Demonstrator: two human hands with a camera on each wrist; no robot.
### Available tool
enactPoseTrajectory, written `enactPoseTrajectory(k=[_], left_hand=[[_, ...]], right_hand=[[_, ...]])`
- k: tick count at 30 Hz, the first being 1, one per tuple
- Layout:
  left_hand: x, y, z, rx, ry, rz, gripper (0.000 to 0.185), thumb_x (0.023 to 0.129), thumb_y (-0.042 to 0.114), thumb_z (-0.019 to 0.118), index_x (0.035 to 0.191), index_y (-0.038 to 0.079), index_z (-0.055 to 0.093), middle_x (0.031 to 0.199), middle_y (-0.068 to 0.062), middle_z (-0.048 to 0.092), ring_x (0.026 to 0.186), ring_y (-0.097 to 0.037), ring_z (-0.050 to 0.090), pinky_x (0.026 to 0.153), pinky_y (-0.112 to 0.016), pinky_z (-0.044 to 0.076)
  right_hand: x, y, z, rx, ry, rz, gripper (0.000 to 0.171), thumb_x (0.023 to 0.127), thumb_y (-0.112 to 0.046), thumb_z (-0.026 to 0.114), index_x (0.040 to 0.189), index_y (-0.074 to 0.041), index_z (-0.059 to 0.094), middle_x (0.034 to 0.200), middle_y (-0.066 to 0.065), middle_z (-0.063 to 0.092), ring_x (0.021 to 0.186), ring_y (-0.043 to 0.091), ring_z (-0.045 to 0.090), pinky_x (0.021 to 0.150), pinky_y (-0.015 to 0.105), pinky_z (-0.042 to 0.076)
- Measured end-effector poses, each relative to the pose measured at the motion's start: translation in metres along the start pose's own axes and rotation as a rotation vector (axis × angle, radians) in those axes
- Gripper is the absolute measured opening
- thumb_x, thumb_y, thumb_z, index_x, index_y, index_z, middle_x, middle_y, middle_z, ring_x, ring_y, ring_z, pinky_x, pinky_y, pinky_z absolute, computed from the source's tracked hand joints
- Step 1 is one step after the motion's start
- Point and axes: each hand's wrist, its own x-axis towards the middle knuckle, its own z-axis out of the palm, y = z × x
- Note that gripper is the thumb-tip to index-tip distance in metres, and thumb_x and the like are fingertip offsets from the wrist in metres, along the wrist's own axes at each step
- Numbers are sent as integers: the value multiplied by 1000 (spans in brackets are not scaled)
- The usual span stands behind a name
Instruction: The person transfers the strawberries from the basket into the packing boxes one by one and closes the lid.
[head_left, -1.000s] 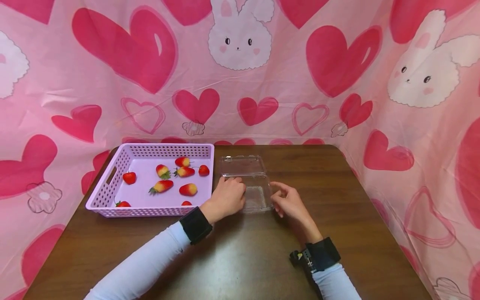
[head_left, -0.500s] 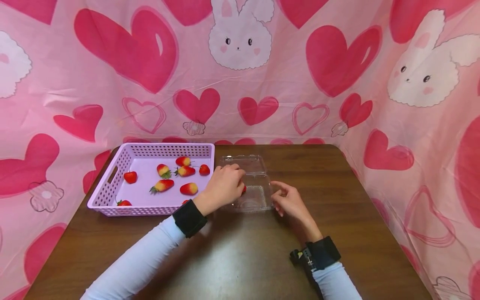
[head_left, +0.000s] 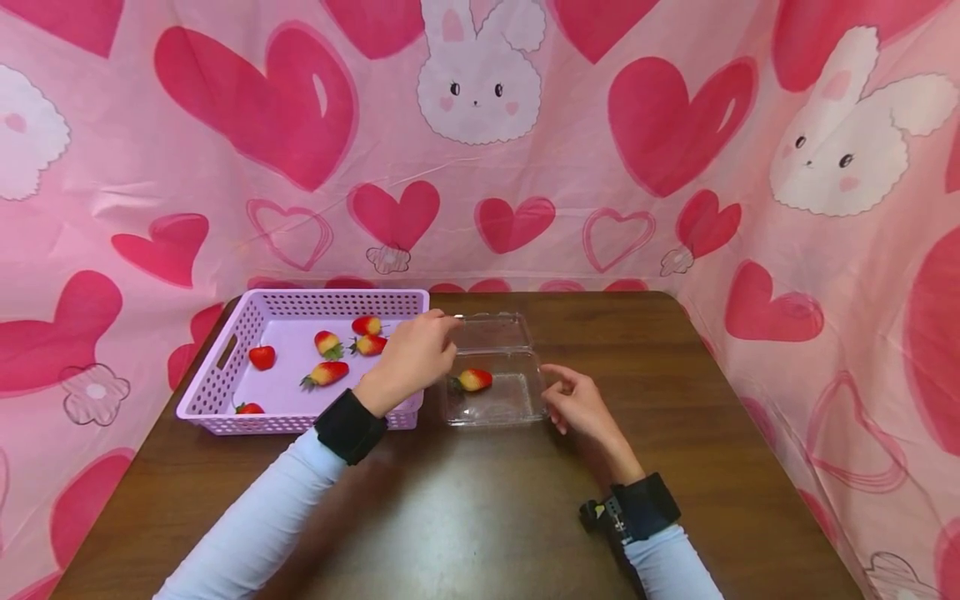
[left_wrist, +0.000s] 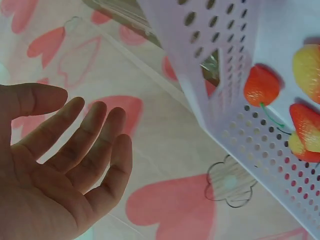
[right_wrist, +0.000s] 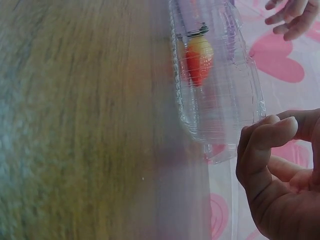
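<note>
Left hand (head_left: pixel 408 354) hovers over near right corner of purple basket (head_left: pixel 217 385), fingers spread and relaxed, holding nothing. Right hand (head_left: pixel 579 407) rests on table (head_left: pixel 480 517), fingertips loosely curled, just beside right edge of clear clamshell box (head_left: pixel 517 408). One strawberry (head_left: pixel 474 380) lies inside box, left side.

A strawberry (head_left: pixel 474 380) lies in the clear box (head_left: pixel 517 407) (lid open), between left hand (head_left: pixel 410 357) and right hand (head_left: pixel 579 407).
</note>
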Motion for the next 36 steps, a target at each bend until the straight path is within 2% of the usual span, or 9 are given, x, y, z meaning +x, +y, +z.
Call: enactPoseTrajectory(k=[4,10,15,20,26,32,36], left_hand=[[-3,-7,-3,-8,-4,-39,35,94,13,72,127,4,74,109,-15,72,87,-29,67,77,-43,58],[-7,-22,-5,-3,-7,-76,34,95,12,70,128,2,74,116,-18,73,101,-34,69,86,-51,58],[-8,-36,-4,38,-27,-108,33,95,11,68,126,3,74,119,-19,72,107,-38,68,82,-55,58],[-9,-50,-2,52,-93,-142,33,95,12,68,127,2,73,119,-20,71,105,-38,67,84,-54,57],[-9,-66,-5,56,-166,-170,27,93,11,70,119,2,75,106,-17,72,92,-36,63,81,-51,56],[-9,-73,-12,67,-238,-216,37,93,13,71,128,2,73,121,-22,72,103,-38,64,84,-55,57],[-7,-76,-17,63,-269,-247,38,94,14,71,130,2,72,124,-23,70,106,-40,64,79,-54,57]], right_hand=[[-1,0,0,8,2,2,47,99,4,60,146,5,54,66,8,57,47,17,49,44,28,47],[0,0,2,21,11,37,50,99,3,61,148,3,52,67,8,57,46,17,49,43,27,46],[0,-2,2,39,9,44,51,101,1,61,150,4,50,69,8,58,47,18,49,43,28,46],[-1,-2,1,18,7,41,50,100,2,61,149,3,51,69,8,58,48,17,50,44,28,47],[-1,-1,2,16,20,53,48,99,2,61,147,1,55,70,9,59,48,17,51,44,28,48],[0,0,2,28,21,52,48,99,2,61,146,2,54,70,10,59,48,17,51,45,27,48],[0,0,2,21,17,47,47,99,2,60,146,3,54,70,9,58,49,17,50,44,27,47]])
